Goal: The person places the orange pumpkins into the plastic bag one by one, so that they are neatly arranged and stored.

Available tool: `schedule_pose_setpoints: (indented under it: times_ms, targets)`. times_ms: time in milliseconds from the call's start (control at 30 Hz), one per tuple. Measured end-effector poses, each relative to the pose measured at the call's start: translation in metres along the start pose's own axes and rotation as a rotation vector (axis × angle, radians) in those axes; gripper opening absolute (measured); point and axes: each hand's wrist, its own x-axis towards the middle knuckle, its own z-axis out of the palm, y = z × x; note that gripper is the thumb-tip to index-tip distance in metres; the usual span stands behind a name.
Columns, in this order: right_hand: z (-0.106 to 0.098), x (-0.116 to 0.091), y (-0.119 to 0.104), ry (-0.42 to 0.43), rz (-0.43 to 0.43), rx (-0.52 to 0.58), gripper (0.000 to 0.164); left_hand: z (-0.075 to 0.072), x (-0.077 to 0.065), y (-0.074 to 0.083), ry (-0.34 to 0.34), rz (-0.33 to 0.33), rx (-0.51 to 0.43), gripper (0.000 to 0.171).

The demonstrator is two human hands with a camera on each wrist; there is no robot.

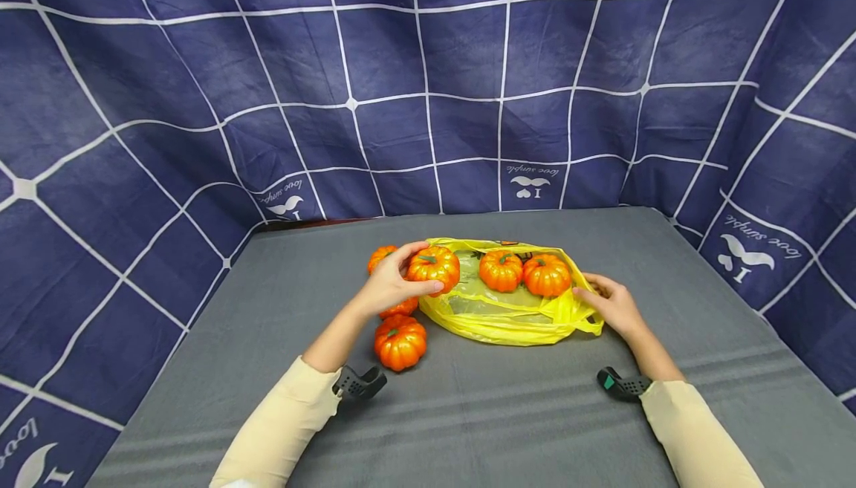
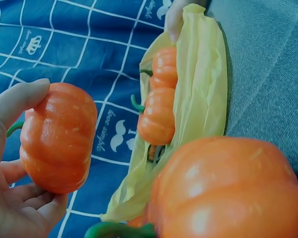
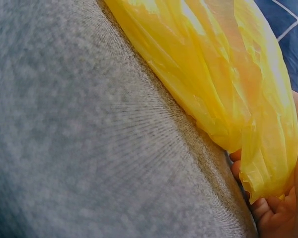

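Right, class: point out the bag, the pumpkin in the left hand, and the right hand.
Bag (image 1: 498, 330): head view, front wall.
Held pumpkin (image 2: 59, 138): left wrist view, ribbed side.
Right hand (image 1: 618, 308): head view, back of the hand.

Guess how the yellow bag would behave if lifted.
The bag would probably flop, as it looks thin and creased. Its shiny surface may feel slippery. With two pumpkins in its opening, it might sag unevenly.

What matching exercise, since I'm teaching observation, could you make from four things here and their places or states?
1. left hand
2. right hand
3. yellow plastic bag
4. blue fabric curtain with white lines

A. hangs behind the grey cloth surface
B. grips an orange ribbed pumpkin
C. lies on that surface
D. holds the bag's edge

Pairs: 1-B, 2-D, 3-C, 4-A
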Motion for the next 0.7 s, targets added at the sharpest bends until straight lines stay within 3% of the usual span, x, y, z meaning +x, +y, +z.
schedule_pose_setpoints:
  times_ms: [200,433,700]
  targets:
    - [0.000,0.000,0.000,0.008,-0.003,0.002,0.049,0.009,0.010,-0.004,0.026,-0.017,0.014,0.074]
    - [0.001,-0.001,-0.001,0.011,-0.019,0.040,0.048,0.019,0.021,-0.009,0.069,-0.064,0.133,0.077]
    - [0.002,-0.001,0.000,0.004,-0.019,0.041,0.049,0.027,0.036,-0.014,0.077,-0.080,0.201,0.076]
